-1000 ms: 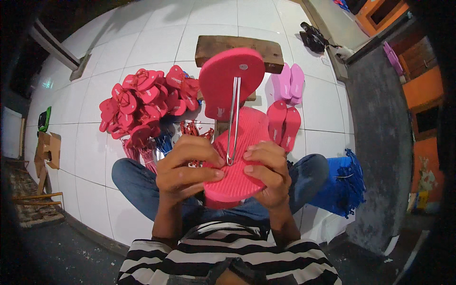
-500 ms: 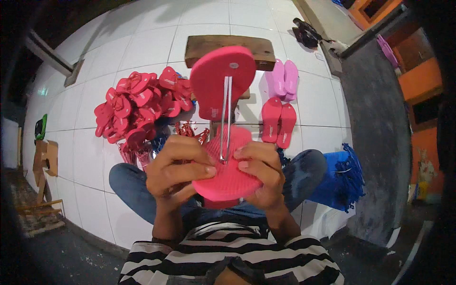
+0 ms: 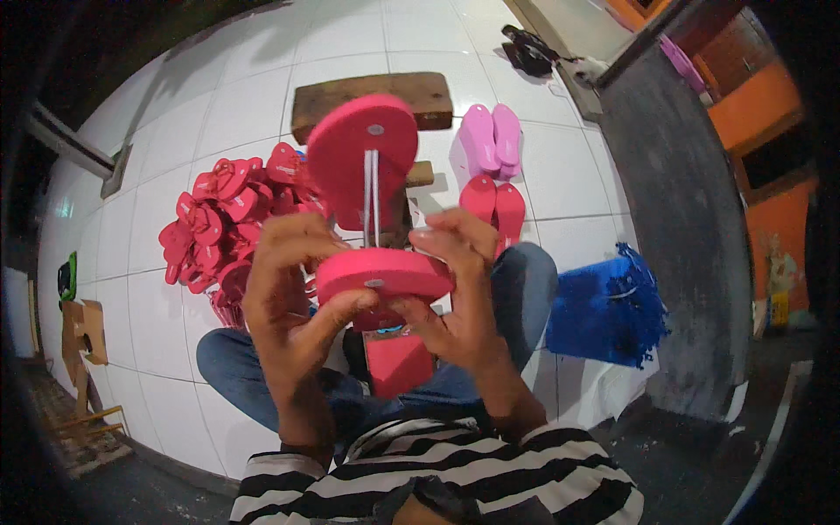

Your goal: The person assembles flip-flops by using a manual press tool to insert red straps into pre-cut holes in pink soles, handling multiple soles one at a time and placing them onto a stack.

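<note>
Both the left hand [image 3: 293, 293] and the right hand [image 3: 459, 289] clasp a pink sandal sole [image 3: 383, 273] held flat above the lap, a second pink sole [image 3: 360, 156] standing upright just beyond it, with a heap of red straps [image 3: 223, 223] on the tiled floor [image 3: 227, 105] at far left.

I see both forearms rising from the near edge, elbows tucked in by the striped shirt, wrists bent up. My left hand [image 3: 293, 297] is raised, fingers curled over the top, thumb stretched right and pressed underneath. My right hand [image 3: 459, 289] mirrors it just beside, fingers bunched on top, thumb pointing left below. Both hands clamp tight, thumbs nearly meeting. Knees in jeans spread left and right.
</note>
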`<state>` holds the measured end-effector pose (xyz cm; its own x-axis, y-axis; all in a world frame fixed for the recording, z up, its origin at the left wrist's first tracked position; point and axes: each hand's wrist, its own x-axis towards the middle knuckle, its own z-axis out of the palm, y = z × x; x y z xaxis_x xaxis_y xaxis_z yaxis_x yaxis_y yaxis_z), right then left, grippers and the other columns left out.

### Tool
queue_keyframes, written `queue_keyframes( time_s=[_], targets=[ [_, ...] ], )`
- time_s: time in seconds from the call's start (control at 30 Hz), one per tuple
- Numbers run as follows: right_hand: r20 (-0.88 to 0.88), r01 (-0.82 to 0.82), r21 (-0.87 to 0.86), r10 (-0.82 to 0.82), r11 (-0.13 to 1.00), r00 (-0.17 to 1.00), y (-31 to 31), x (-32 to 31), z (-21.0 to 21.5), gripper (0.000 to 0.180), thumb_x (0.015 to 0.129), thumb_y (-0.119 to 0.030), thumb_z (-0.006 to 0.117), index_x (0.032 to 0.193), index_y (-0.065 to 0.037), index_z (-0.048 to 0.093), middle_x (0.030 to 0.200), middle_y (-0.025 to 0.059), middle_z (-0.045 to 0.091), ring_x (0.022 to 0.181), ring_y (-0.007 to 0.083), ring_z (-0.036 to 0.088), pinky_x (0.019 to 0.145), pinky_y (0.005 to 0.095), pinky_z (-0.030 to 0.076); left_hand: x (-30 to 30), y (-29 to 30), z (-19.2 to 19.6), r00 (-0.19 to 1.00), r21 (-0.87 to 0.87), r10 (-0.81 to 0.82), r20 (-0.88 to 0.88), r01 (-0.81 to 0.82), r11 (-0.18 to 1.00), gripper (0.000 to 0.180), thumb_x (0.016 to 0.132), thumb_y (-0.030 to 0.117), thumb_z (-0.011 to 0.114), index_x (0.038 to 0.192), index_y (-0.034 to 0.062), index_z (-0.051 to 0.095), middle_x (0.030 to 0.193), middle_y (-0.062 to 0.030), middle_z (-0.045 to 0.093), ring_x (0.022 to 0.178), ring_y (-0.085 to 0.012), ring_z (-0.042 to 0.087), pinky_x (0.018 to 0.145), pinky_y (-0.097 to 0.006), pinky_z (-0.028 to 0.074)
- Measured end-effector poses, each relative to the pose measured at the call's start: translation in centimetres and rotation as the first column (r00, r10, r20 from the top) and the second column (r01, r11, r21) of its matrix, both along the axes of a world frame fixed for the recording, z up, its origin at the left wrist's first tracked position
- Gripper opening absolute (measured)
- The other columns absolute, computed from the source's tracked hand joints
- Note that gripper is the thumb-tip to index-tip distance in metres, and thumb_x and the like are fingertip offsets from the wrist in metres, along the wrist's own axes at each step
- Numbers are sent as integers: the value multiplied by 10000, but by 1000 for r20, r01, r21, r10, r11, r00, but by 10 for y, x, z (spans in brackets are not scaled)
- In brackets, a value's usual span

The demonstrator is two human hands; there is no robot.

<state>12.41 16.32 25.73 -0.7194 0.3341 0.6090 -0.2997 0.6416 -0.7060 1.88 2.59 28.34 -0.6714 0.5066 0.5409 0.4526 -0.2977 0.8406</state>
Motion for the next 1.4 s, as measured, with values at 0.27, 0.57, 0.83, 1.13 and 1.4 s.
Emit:
queue_keyframes(
  time_s=[0.27,0.57,0.83,1.13,1.4],
  targets=[
    [-208,211,77,-192,974,959,14,-28,14,543,893,-441,481,1177,21,509,1221,209,450,1153,315,406,986,420,303,-22,38,-6,969,268,192,-156,-146,952,737,775,496,660,1261,-14,444,1310,-213,422,1249,-323,391,1037,-422,291],
    [-335,513,200,-433,835,837,13,-45,12,321,920,-205,369,1061,24,545,1156,212,483,1091,306,446,929,408,358,-21,46,5,867,77,456,-202,-450,890,738,821,433,634,1346,-16,375,1373,-183,403,1309,-320,329,1087,-438,224],
    [-483,501,21,-430,865,762,57,-123,-7,342,919,-223,400,1118,17,542,1137,220,526,1119,372,458,983,459,312,-83,98,-7,838,219,485,-252,-439,872,468,939,332,437,1280,13,483,1264,-185,519,1224,-334,448,1010,-417,330],
    [-480,214,-30,-202,976,854,74,-129,-5,342,914,-259,384,1006,21,558,1028,213,543,966,343,545,835,395,447,-87,107,-16,833,267,472,-289,-404,875,417,965,228,343,906,-22,672,904,-168,658,907,-300,595,834,-365,456],
    [-468,98,-168,-166,981,868,69,-134,-10,335,906,-273,415,973,27,547,1018,201,533,935,314,547,797,376,457,-93,105,-15,836,302,457,-304,-370,878,404,953,190,374,822,-25,691,851,-168,655,874,-268,591,790,-347,460]
  ],
)
